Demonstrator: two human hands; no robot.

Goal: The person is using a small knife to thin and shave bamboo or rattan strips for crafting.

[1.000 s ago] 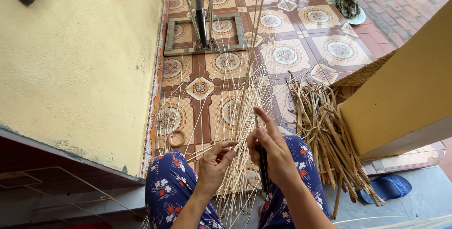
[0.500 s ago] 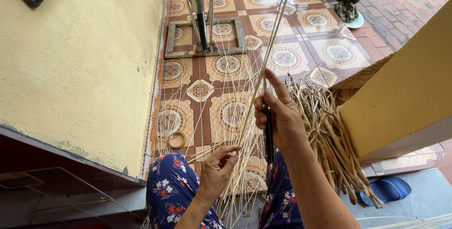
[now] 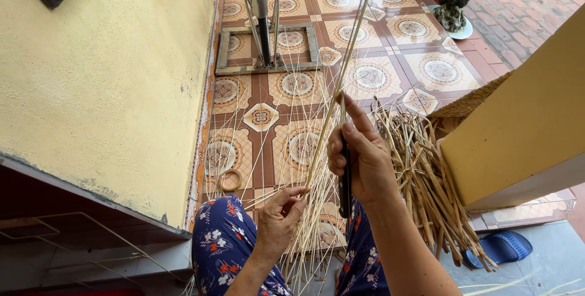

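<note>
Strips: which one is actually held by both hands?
The long pale strip rising toward the top edge: left hand pinches its lower end, right hand grips it higher, alongside a knife.

The scene is lit by bright, even daylight, strongest at the upper right, where the brick paving (image 3: 536,3) is nearly washed out. Only soft, short shadows are cast on the tiled floor (image 3: 420,64). The lower left corner is left dim. Straight edges are bent outward by a wide lens. Detail is kept sharp throughout; no motion blur is seen on the hands.
</note>
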